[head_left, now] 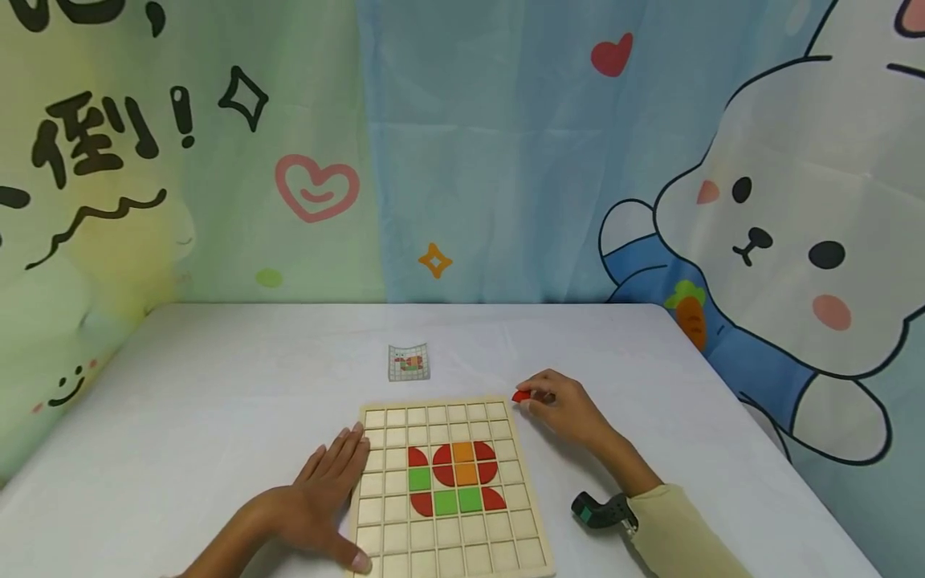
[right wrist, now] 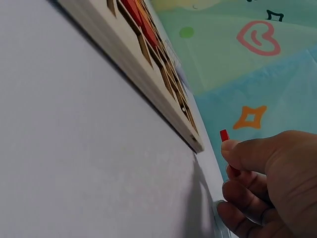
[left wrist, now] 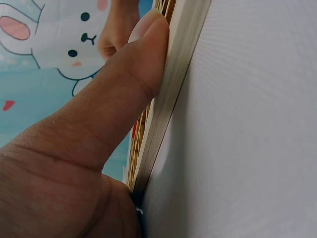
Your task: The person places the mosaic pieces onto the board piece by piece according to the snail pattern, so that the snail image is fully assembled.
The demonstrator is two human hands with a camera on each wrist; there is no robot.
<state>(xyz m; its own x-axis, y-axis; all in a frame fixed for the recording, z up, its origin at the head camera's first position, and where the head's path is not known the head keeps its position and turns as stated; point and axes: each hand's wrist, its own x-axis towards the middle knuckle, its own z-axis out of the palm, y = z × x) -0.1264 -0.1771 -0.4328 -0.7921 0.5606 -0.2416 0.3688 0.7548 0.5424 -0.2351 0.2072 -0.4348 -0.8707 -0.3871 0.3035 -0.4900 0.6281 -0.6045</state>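
A wooden grid board [head_left: 390,534] lies on the table with red quarter-round tiles [head_left: 486,451], orange square tiles [head_left: 464,463] and green square tiles [head_left: 446,503] in its middle cells. My left hand [head_left: 318,490] rests along the board's left edge, fingers extended; its thumb presses the rim near the front corner, as the left wrist view confirms. Just off the board's back right corner, my right hand [head_left: 567,408] pinches a small red tile [right wrist: 224,135] between thumb and fingers. The fingers cover part of that tile, so its full shape cannot be told.
Behind the board, a small pattern card [head_left: 409,363] stands on the white table [head_left: 217,385], showing a coloured grid design. A dark wrist device [head_left: 603,511] sits at the right sleeve. A printed curtain [head_left: 491,160] hangs beyond the table's back edge.
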